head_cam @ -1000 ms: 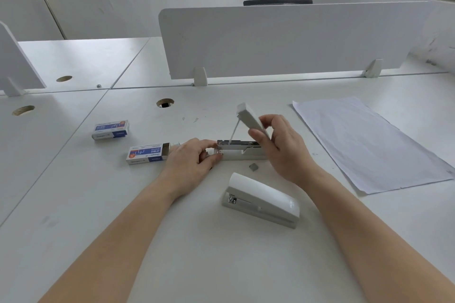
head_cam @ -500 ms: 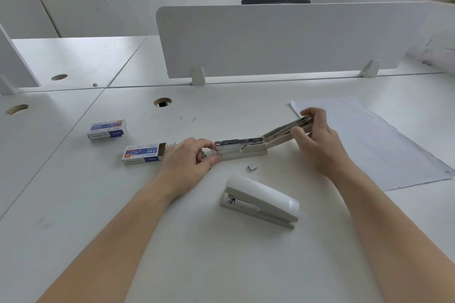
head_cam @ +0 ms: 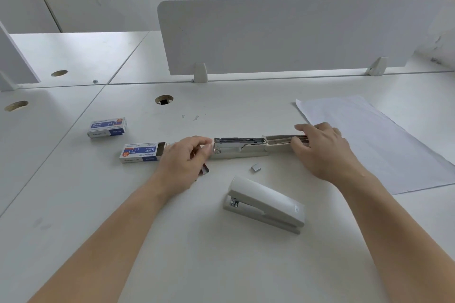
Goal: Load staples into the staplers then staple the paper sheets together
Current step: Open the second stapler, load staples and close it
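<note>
Opened stapler [head_cam: 240, 147] flat, long axis left-right, head leftward.

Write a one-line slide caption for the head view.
Left hand steadies the opened stapler while right hand presses its cover flat.

Hidden under the right hand [head_cam: 322, 149]: far end of the opened stapler [head_cam: 242, 146] lid. Covered by the left hand [head_cam: 187, 158]: front tip of that stapler and most of a staple strip [head_cam: 204, 170]. Too small to read: print on both staple boxes [head_cam: 141, 154]. Cut by the right edge: paper sheets [head_cam: 384, 140].
</note>
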A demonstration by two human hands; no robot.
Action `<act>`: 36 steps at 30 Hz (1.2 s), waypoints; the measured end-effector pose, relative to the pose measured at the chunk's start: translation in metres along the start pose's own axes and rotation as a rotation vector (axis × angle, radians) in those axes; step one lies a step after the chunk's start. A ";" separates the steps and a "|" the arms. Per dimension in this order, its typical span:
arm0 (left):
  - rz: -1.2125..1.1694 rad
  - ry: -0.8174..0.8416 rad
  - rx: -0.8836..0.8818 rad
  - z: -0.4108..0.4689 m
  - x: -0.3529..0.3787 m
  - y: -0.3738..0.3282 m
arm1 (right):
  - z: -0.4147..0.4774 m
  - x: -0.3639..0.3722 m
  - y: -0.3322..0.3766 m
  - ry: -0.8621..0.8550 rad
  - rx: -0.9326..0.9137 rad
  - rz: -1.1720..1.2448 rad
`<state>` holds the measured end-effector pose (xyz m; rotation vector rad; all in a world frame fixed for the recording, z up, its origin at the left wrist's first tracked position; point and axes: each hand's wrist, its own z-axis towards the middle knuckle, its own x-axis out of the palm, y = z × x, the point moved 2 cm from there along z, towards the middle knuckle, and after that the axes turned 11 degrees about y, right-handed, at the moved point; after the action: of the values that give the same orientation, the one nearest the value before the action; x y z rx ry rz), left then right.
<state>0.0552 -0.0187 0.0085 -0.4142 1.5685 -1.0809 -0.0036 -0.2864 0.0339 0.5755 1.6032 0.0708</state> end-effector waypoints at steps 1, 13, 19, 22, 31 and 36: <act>-0.136 -0.032 -0.019 -0.001 -0.004 -0.001 | -0.001 0.000 0.002 -0.065 -0.044 -0.008; 0.308 0.123 -0.007 -0.020 -0.023 -0.011 | -0.012 0.030 0.039 -0.126 -0.462 0.157; 0.326 0.130 -0.021 -0.018 -0.019 -0.010 | -0.011 0.030 0.038 -0.115 -0.457 0.162; 0.215 0.073 -0.048 -0.017 -0.018 -0.011 | -0.010 0.030 0.037 -0.118 -0.460 0.171; -0.444 -0.030 -0.105 -0.012 -0.006 -0.023 | -0.008 0.033 0.040 -0.153 -0.543 0.301; -0.589 -0.053 -0.160 -0.013 0.004 -0.032 | -0.016 0.035 0.050 -0.196 -0.691 0.365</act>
<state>0.0327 -0.0329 0.0309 -1.0515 1.5270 -1.3708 -0.0031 -0.2240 0.0231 0.3083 1.1634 0.7851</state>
